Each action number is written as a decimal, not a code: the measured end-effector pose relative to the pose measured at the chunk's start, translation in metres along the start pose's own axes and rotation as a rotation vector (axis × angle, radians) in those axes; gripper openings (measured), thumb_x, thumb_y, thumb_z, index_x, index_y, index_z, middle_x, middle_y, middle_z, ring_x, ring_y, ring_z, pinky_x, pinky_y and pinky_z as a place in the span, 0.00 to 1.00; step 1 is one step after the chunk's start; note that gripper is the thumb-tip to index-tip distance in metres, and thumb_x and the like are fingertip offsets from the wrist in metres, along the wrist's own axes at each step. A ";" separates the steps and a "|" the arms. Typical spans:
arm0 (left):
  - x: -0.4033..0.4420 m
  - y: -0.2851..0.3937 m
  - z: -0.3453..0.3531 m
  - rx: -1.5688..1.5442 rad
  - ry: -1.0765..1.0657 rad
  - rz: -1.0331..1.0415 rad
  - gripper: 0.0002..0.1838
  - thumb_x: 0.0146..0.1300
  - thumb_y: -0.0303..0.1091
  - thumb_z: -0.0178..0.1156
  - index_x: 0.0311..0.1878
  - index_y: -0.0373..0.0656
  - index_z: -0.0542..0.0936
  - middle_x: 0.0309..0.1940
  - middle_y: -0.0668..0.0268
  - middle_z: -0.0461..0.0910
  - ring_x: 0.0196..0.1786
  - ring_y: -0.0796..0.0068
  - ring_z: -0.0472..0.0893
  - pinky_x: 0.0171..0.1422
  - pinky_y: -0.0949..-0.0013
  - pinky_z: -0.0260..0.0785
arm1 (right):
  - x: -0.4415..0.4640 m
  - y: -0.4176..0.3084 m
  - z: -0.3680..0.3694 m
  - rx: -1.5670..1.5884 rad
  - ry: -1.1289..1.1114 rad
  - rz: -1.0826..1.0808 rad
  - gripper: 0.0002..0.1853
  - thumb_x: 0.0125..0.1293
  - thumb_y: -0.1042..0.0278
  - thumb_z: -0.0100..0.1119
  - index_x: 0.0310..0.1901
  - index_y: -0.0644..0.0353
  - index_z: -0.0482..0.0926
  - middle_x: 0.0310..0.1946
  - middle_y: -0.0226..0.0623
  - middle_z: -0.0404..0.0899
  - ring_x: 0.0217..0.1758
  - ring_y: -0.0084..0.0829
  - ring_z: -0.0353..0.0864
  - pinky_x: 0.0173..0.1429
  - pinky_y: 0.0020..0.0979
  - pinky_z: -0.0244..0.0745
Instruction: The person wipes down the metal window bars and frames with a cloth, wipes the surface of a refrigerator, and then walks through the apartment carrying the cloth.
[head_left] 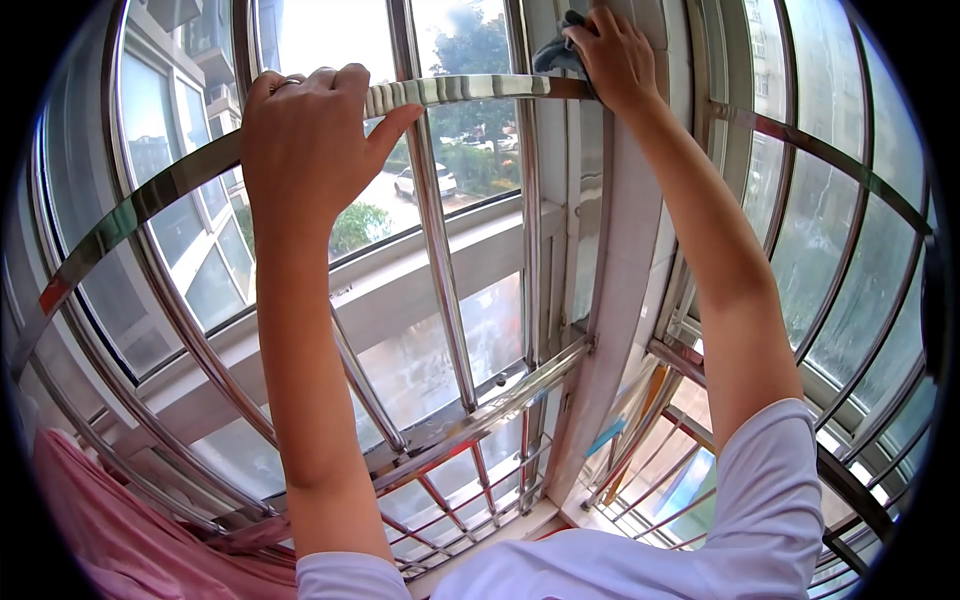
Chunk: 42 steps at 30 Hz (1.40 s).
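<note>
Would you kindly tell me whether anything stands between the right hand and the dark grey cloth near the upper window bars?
Nothing visible does: the right hand holds the bunched dark grey cloth in its fingers. The left hand curls over the shiny horizontal metal rail, off to the left and clear of the cloth.

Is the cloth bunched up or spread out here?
Bunched up: the dark cloth shows as a small crumpled wad at the right hand's fingers.

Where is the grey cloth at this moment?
In the head view, the grey cloth is near the top, right of centre, held in the right hand, just above the right end of the crossbar.
</note>
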<state>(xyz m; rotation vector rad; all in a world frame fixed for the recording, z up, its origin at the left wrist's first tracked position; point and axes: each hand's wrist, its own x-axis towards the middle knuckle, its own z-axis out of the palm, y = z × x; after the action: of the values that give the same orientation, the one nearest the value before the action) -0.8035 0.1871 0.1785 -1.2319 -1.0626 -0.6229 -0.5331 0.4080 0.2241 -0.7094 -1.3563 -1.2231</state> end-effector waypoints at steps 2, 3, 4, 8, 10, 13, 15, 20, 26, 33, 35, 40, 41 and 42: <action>0.001 0.003 -0.002 -0.003 -0.068 -0.047 0.27 0.62 0.62 0.57 0.36 0.43 0.79 0.26 0.62 0.82 0.31 0.64 0.83 0.58 0.57 0.66 | -0.023 0.005 -0.018 -0.065 0.059 -0.139 0.15 0.57 0.71 0.62 0.47 0.44 0.82 0.40 0.31 0.73 0.44 0.36 0.79 0.47 0.37 0.75; 0.001 0.003 -0.003 -0.003 -0.064 -0.050 0.27 0.62 0.62 0.57 0.36 0.43 0.79 0.26 0.62 0.82 0.31 0.64 0.83 0.58 0.57 0.66 | -0.038 0.004 -0.027 -0.067 0.042 -0.115 0.15 0.57 0.71 0.61 0.47 0.47 0.82 0.40 0.33 0.73 0.44 0.37 0.79 0.46 0.37 0.75; 0.002 0.004 -0.003 0.003 -0.065 -0.063 0.26 0.62 0.62 0.58 0.36 0.44 0.79 0.26 0.63 0.82 0.32 0.64 0.83 0.59 0.57 0.65 | -0.055 0.003 -0.035 -0.069 0.026 -0.091 0.15 0.57 0.72 0.60 0.47 0.50 0.81 0.41 0.35 0.73 0.43 0.38 0.78 0.46 0.37 0.75; -0.001 0.006 0.001 -0.015 0.112 -0.048 0.23 0.60 0.59 0.62 0.37 0.45 0.80 0.31 0.66 0.83 0.39 0.66 0.83 0.61 0.55 0.64 | -0.121 -0.007 -0.056 -0.112 -0.193 -0.182 0.14 0.58 0.67 0.60 0.47 0.60 0.79 0.39 0.40 0.72 0.41 0.38 0.77 0.45 0.36 0.74; -0.010 0.027 0.000 0.045 0.137 -0.170 0.19 0.59 0.52 0.64 0.45 0.50 0.80 0.47 0.66 0.77 0.55 0.66 0.75 0.63 0.52 0.60 | -0.136 -0.018 -0.065 -0.061 -0.194 -0.152 0.17 0.59 0.67 0.61 0.50 0.63 0.78 0.39 0.41 0.71 0.41 0.39 0.77 0.45 0.36 0.74; -0.026 0.063 0.007 -0.160 0.296 -0.199 0.20 0.57 0.43 0.65 0.53 0.53 0.77 0.53 0.68 0.71 0.58 0.65 0.70 0.63 0.55 0.58 | -0.129 -0.028 -0.065 -0.001 -0.229 -0.064 0.22 0.61 0.65 0.61 0.54 0.68 0.76 0.41 0.44 0.70 0.42 0.41 0.76 0.47 0.37 0.73; -0.036 0.089 0.018 -0.285 0.360 -0.233 0.29 0.54 0.38 0.66 0.60 0.45 0.72 0.55 0.59 0.69 0.59 0.60 0.69 0.65 0.55 0.57 | -0.114 -0.030 -0.059 0.024 -0.266 0.036 0.20 0.57 0.69 0.62 0.50 0.70 0.76 0.42 0.46 0.70 0.44 0.43 0.76 0.47 0.36 0.75; -0.051 0.114 0.051 -0.523 0.301 -0.482 0.37 0.57 0.37 0.65 0.69 0.40 0.62 0.59 0.48 0.64 0.58 0.53 0.70 0.55 0.58 0.68 | -0.080 -0.033 -0.043 0.016 -0.259 0.179 0.13 0.54 0.79 0.56 0.42 0.70 0.77 0.43 0.50 0.70 0.44 0.47 0.77 0.47 0.40 0.77; -0.061 0.111 0.056 -1.132 0.164 -0.676 0.13 0.72 0.36 0.52 0.51 0.39 0.65 0.21 0.61 0.74 0.21 0.69 0.78 0.29 0.73 0.67 | -0.075 -0.027 -0.049 0.024 -0.311 0.160 0.10 0.56 0.78 0.54 0.40 0.68 0.77 0.44 0.51 0.72 0.44 0.48 0.78 0.49 0.41 0.77; -0.062 0.114 0.058 -1.219 0.189 -0.740 0.17 0.71 0.42 0.56 0.51 0.39 0.68 0.23 0.69 0.69 0.23 0.81 0.67 0.27 0.75 0.60 | -0.012 -0.010 -0.035 -0.029 -0.343 0.243 0.11 0.62 0.74 0.49 0.43 0.65 0.79 0.45 0.51 0.74 0.47 0.49 0.80 0.52 0.45 0.77; -0.063 0.112 0.057 -1.249 0.152 -0.766 0.17 0.71 0.42 0.56 0.51 0.39 0.68 0.23 0.69 0.69 0.23 0.81 0.67 0.28 0.75 0.60 | 0.004 -0.011 -0.030 -0.033 -0.326 0.309 0.10 0.64 0.70 0.51 0.42 0.63 0.79 0.49 0.50 0.73 0.52 0.48 0.79 0.52 0.45 0.77; -0.063 0.112 0.055 -1.219 0.107 -0.764 0.14 0.72 0.36 0.53 0.53 0.39 0.66 0.22 0.64 0.72 0.22 0.75 0.73 0.29 0.75 0.64 | -0.012 -0.013 -0.022 -0.046 -0.243 0.257 0.15 0.64 0.63 0.57 0.51 0.52 0.80 0.53 0.47 0.70 0.58 0.44 0.75 0.56 0.43 0.76; -0.063 0.113 0.055 -1.217 0.111 -0.771 0.14 0.72 0.36 0.53 0.53 0.39 0.66 0.22 0.64 0.72 0.22 0.75 0.73 0.29 0.75 0.64 | -0.016 -0.010 -0.021 -0.019 -0.193 0.201 0.17 0.63 0.61 0.59 0.54 0.48 0.80 0.54 0.45 0.70 0.60 0.43 0.73 0.58 0.43 0.75; -0.062 0.114 0.055 -1.188 0.160 -0.744 0.14 0.72 0.36 0.53 0.53 0.39 0.66 0.22 0.64 0.72 0.22 0.76 0.73 0.29 0.75 0.64 | -0.013 -0.006 -0.019 -0.014 -0.196 0.198 0.17 0.63 0.61 0.59 0.54 0.48 0.80 0.54 0.45 0.70 0.60 0.43 0.73 0.58 0.43 0.75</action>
<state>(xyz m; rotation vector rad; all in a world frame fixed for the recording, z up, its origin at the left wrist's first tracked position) -0.7484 0.2603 0.0711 -1.6903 -0.9948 -2.0939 -0.5295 0.3921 0.2073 -0.9701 -1.4002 -1.0271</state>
